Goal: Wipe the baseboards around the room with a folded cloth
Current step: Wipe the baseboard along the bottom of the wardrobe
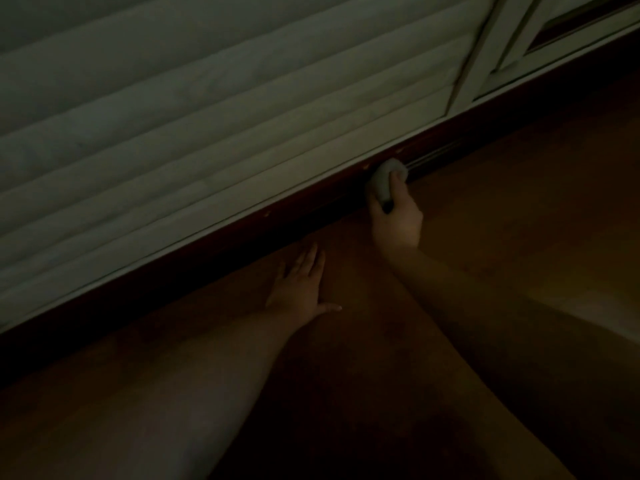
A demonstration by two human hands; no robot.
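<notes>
Right grip [394, 216]: the fingers are curled around a pale folded cloth [385, 180], which is held clamped and pressed against the dark baseboard [311, 211]. Contact is made at the strip running diagonally beneath a pale slatted panel [207, 116]. Left grip [299, 282]: the fingers are kept straight and apart, with the thumb spread outward; the palm is laid flat on the reddish-brown floor [519, 202], just beside the baseboard, and nothing is held. Both bare forearms are extended from the lower edge of the head view. A pale framed door section [512, 46] is seen at the upper right. Lighting is dim, so the cloth's folds cannot be resolved.
</notes>
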